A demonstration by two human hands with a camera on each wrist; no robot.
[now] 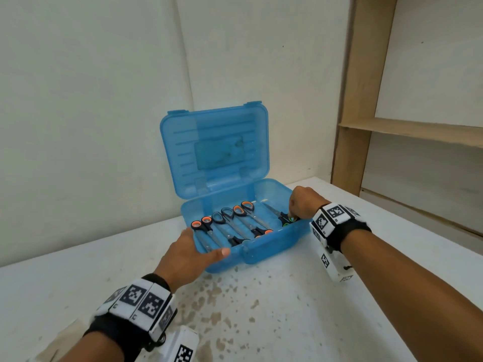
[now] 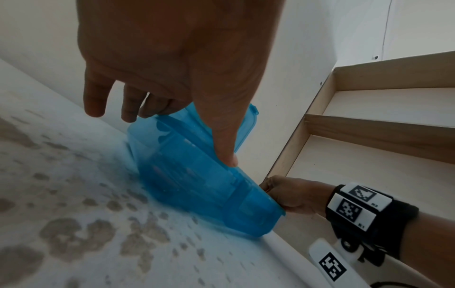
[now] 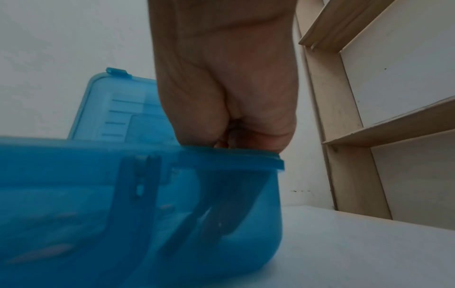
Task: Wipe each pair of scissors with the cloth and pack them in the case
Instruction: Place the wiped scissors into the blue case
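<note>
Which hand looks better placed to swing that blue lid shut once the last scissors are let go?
Probably the left hand. It only rests on the case front rim and holds nothing. The right hand reaches inside at the case's right end, fingers pinching the green-handled scissors, though it sits nearer the upright lid.

No readable words, brands or numbers showed in any of the three views. The only sign-like marks were black-and-white square fiducial patterns, printed on the white blocks of the left wristband (image 1: 141,300) and the right wristband (image 1: 330,218), and on the white camera housings hanging below each wrist; they carried coded squares, not letters. Tiny characters sat at the corners of the marker blocks on the right wristband (image 2: 350,206) in the left wrist view, too small to make out. The blue case (image 1: 243,246) bore a rectangular panel inside its lid (image 1: 214,152) with no legible print.
</note>
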